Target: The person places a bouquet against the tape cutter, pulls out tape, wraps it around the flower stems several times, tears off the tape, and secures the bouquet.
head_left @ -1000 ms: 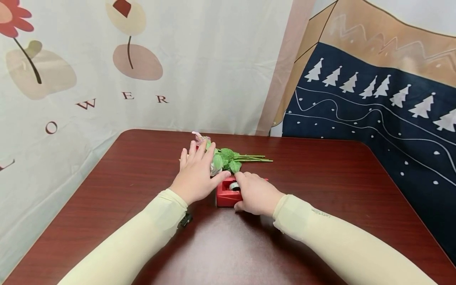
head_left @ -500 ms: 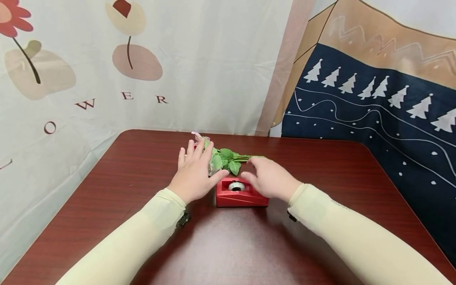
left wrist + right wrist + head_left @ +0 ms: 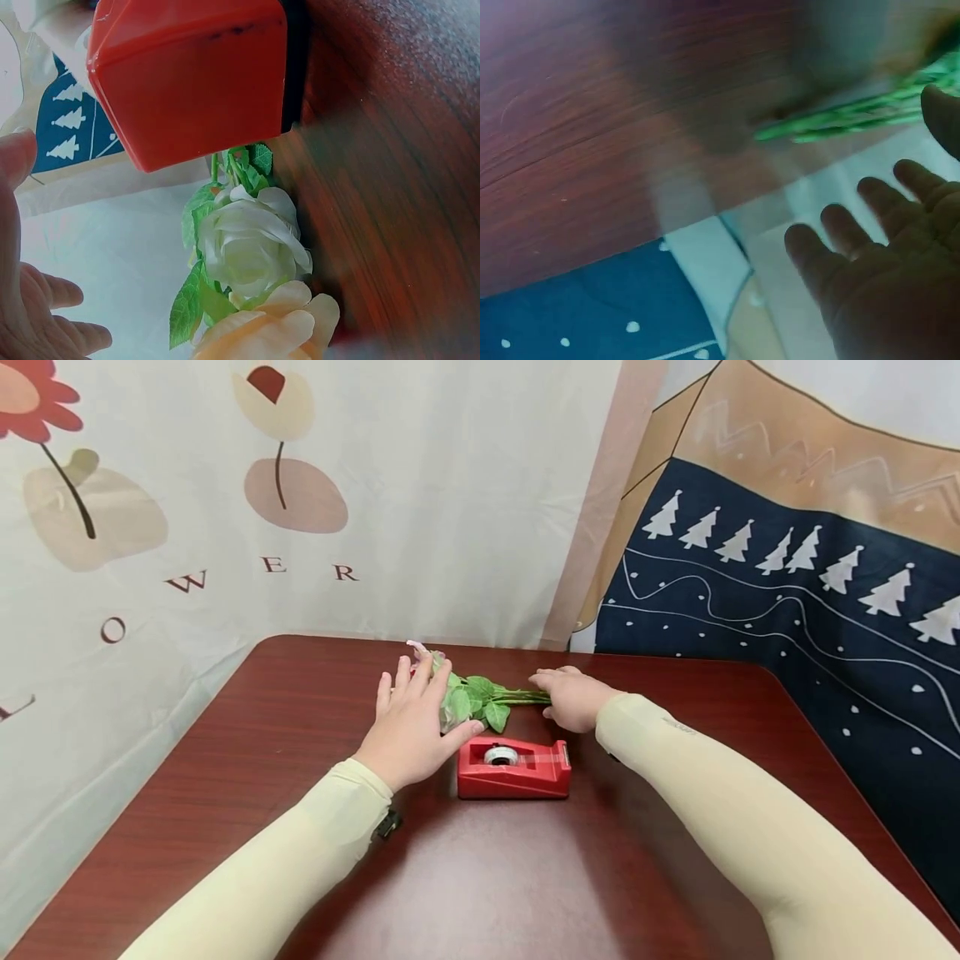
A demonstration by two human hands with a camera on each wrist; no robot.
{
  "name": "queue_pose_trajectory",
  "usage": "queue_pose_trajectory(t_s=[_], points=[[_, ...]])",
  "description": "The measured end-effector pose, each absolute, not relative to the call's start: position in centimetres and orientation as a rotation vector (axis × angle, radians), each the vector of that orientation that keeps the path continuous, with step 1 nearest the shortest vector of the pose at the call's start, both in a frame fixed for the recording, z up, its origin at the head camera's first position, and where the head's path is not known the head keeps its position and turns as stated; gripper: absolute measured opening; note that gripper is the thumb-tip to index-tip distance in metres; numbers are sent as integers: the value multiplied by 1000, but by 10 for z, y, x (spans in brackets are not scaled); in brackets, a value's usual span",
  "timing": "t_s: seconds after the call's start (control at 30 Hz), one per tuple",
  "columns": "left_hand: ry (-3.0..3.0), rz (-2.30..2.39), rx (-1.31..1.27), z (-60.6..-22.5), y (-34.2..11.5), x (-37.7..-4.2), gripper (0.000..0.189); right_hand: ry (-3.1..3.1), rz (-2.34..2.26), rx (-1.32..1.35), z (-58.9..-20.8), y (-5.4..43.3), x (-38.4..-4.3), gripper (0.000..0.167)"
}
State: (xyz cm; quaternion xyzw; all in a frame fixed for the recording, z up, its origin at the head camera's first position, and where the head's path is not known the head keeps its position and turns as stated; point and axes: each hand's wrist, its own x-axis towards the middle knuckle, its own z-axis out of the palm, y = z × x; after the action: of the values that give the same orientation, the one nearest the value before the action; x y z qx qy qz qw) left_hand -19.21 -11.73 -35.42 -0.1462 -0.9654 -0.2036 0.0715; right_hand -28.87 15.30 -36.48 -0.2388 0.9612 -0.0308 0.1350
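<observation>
A bunch of artificial roses lies across the back of the table, its green leaves (image 3: 472,697) and stems (image 3: 847,118) pointing right. In the left wrist view a white rose (image 3: 251,244) and a peach rose (image 3: 270,334) show at the blossom end. My left hand (image 3: 408,727), fingers spread, overlaps the blossoms in the head view and hides most of them. Extended fingers show on my right hand (image 3: 576,700), which is at the stem ends with a gap between thumb and fingers. In front of the bunch stands a red tape dispenser (image 3: 513,783) with a white roll in it, untouched.
The dark red wooden table (image 3: 480,877) reaches back to a white flower-print curtain (image 3: 450,527) and a navy cloth with white trees (image 3: 750,585). The dispenser's red end (image 3: 195,90) fills the upper left wrist view.
My right hand has let go of the tape dispenser and moved back and right to the flower stems. The left hand stays nearly still over the blossoms.
</observation>
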Motion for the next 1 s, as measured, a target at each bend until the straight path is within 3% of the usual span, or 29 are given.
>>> queue_pose_trajectory(t_s=[0.17,0.6,1.0], points=[[-2905,-618,-435,-355,-118,-191,100,2757,-19,-679,-374,151,-297,59],[-2901,-617,-442,-356,-121,-194,101,2830,52,-829,-387,153,-314,22],[-2906,-586,-432,-357,-121,-196,100,2790,131,-699,-390,148,-309,20]])
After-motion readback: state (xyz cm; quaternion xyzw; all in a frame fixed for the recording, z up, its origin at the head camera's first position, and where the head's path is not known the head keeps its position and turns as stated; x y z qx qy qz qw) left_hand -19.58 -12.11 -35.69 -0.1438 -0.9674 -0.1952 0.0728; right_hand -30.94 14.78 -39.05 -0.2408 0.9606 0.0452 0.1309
